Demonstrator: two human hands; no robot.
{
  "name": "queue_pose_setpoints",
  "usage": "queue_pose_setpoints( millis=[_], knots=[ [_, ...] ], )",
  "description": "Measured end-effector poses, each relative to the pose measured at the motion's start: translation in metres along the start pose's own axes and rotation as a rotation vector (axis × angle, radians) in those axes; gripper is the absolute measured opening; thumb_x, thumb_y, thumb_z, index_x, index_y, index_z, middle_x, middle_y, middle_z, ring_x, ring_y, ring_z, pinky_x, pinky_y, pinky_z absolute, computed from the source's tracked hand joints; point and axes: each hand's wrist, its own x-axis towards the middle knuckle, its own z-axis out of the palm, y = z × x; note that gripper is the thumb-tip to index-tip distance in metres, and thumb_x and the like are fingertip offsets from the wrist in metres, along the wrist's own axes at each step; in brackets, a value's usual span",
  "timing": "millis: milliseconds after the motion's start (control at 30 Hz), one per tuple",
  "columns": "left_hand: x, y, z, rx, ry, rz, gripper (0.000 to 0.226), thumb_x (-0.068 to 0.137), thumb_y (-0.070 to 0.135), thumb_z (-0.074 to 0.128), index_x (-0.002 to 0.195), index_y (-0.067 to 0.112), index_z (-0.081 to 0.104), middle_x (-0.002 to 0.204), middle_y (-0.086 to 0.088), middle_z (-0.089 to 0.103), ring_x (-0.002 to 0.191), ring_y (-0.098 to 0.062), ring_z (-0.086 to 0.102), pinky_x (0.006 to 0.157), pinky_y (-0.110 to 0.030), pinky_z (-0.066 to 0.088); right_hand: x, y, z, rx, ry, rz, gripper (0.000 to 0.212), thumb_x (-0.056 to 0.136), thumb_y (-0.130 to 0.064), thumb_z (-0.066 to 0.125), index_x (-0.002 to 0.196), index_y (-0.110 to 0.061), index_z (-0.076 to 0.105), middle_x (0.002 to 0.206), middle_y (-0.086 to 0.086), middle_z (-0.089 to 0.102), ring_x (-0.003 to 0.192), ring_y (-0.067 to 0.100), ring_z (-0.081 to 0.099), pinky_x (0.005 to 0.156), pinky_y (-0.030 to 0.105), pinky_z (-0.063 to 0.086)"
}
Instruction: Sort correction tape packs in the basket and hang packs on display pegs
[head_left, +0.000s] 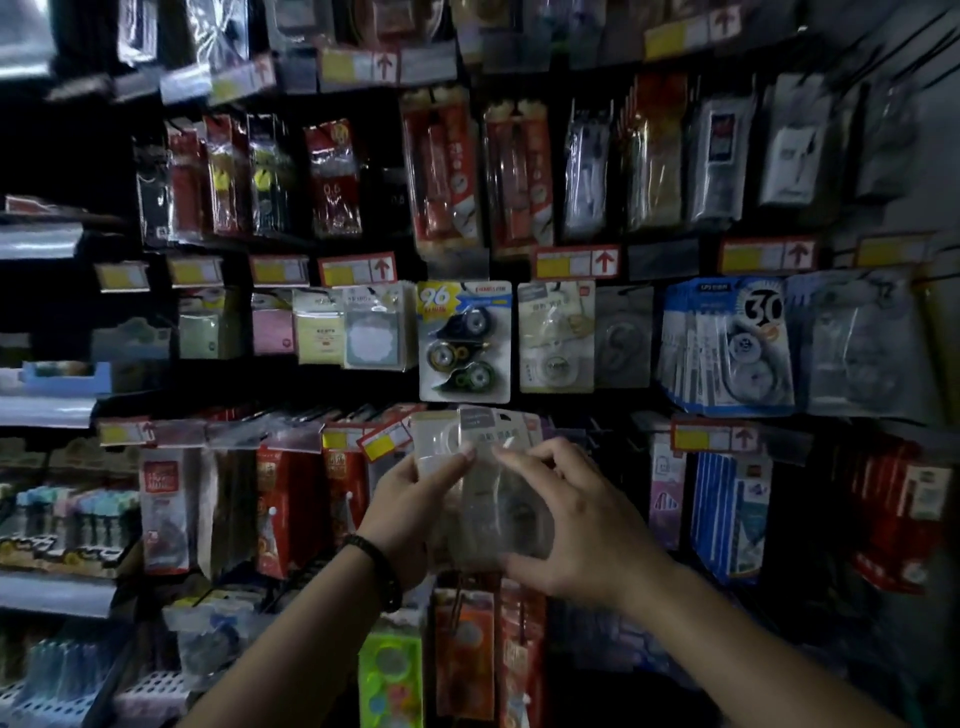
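Clear packs (488, 483) in both hands — pegged packs (464, 340) behind

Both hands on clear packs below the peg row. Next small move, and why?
Probably lift the held packs up toward the matching beige pack beside the 96 pack. The left hand and right hand grip them below that row, hang holes up, not yet on a peg.

left hand (410, 499): raised, fingers clamped on clear packs | right hand (566, 514): raised, pinching same packs
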Motion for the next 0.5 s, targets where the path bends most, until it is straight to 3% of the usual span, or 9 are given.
queue_pose_setpoints(
  millis=[133,333,500],
  knots=[
    [0.015,0.023,-0.001,-0.017,-0.062,0.035,0.043,0.09,0.029,0.078,0.125,0.004,0.072,0.12,-0.027,0.077,0.112,-0.05,0.074,0.1,-0.075,0.054,0.025,0.023,-0.021,0.002,0.078,0.089,0.107,0.077,-0.067,0.076,0.163,-0.039,0.02,0.148,-0.013,0.035,0.137,0.011,0.039,0.103,0.039,0.051],
    [0.037,0.053,-0.002,0.026,-0.037,0.173,0.052,0.078,0.021,0.081,0.127,0.006,0.07,0.116,-0.021,0.08,0.107,-0.043,0.078,0.085,-0.058,0.064,0.072,0.06,-0.045,-0.29,0.151,0.101,0.101,0.076,-0.061,0.078,0.159,-0.026,0.031,0.143,-0.004,0.045,0.133,0.021,0.042,0.097,0.045,0.056],
    [0.054,0.065,-0.003,0.045,-0.035,0.212,0.048,0.078,0.019,0.082,0.124,0.007,0.072,0.114,-0.02,0.081,0.101,-0.038,0.08,0.078,-0.052,0.065,0.103,0.076,-0.048,-0.455,0.219,0.086,0.096,0.077,-0.051,0.082,0.156,-0.016,0.04,0.141,0.004,0.05,0.129,0.028,0.048,0.088,0.046,0.059]
  ],
)
